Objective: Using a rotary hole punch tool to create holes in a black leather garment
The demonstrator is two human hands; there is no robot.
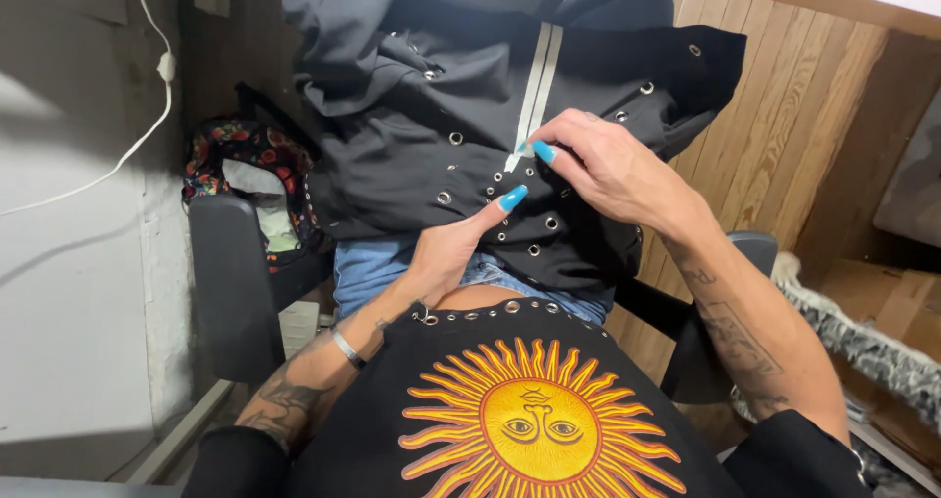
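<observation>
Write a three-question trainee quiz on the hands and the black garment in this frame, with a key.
1. True or false: the right hand pinches the pale grey strip on the black eyelet-studded jacket.
2. Which wrist wears the silver bangle?
3. What lies beneath the jacket? A) blue denim B) a red towel C) a white plate

Key
1. True
2. The left; the left hand rests at the jacket's lower edge.
3. A

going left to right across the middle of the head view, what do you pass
white cable → floral bag → black chair armrest → left hand → right hand on the black eyelet garment → wood panel wall
</observation>
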